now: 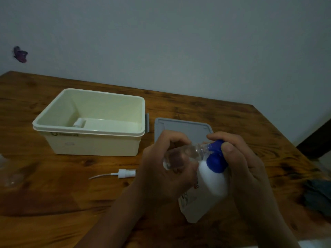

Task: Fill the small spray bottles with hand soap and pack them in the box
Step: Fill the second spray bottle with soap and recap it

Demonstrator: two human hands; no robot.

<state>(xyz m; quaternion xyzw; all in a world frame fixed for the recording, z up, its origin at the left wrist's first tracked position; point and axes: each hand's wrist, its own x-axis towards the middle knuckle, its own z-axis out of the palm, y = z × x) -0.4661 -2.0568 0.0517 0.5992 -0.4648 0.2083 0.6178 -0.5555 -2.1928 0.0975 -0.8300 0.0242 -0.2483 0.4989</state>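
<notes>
The left hand (166, 163) grips the small spray bottle (180, 154) tilted, its open mouth pointing right and touching the blue nozzle of the soap bottle (211, 183), which the right hand (243, 161) grips.

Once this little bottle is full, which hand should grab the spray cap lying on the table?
Probably the left hand. The spray cap lies on the table just to its left, but it must first free itself from the small bottle. The right hand grips the soap bottle, farther away.
</notes>
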